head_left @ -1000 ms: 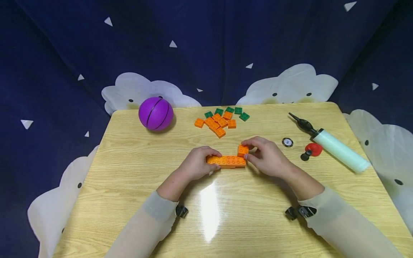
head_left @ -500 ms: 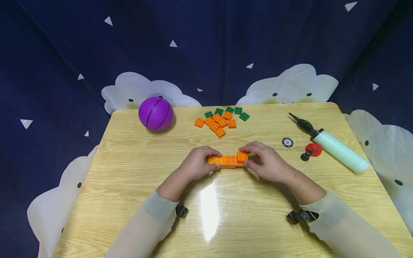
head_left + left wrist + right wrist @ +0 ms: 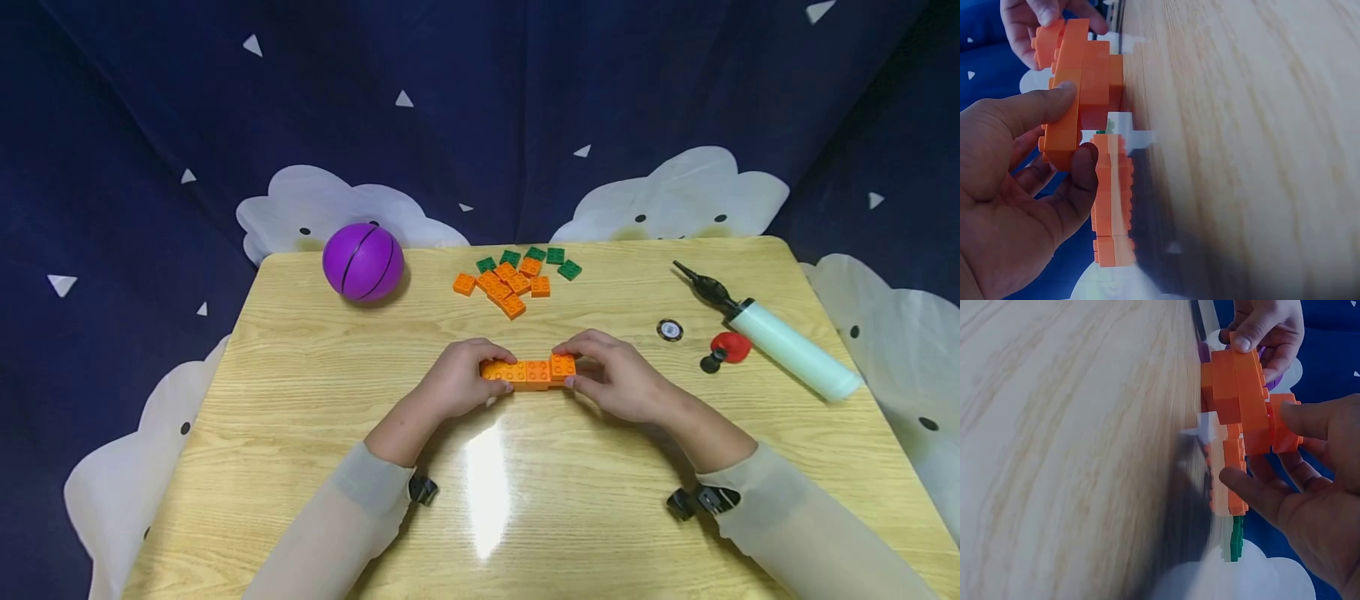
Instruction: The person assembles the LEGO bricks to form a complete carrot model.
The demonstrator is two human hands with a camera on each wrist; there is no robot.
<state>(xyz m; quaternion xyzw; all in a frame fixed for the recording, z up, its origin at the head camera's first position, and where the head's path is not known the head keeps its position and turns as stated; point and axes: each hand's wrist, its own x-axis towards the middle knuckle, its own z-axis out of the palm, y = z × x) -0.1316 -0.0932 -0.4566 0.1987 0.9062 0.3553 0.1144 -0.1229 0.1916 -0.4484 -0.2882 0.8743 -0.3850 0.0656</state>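
Observation:
In the head view my left hand [image 3: 457, 380] grips the left end of a row of joined orange building bricks [image 3: 537, 375] near the table's middle. The left wrist view shows lower layers of orange bricks [image 3: 1095, 78] stepped under that row. At the row's right end, my right hand [image 3: 624, 377] pinches a small square orange brick [image 3: 562, 365] between thumb and fingers. This brick sits over the row's studs; a thin gap between the two shows in the right wrist view, so I cannot tell whether it is fully seated.
Loose orange bricks [image 3: 513, 307] and green bricks [image 3: 569, 270] lie at the back of the table [image 3: 337, 500]. A purple ball [image 3: 363, 262] stands back left. To the right are a poker chip [image 3: 670, 330], a red item with a black knob [image 3: 731, 347] and a pale green hand pump [image 3: 795, 350].
My right hand has brought the small orange brick down and slightly towards me, from the row's back edge to over its right end. My left hand keeps its grip on the row.

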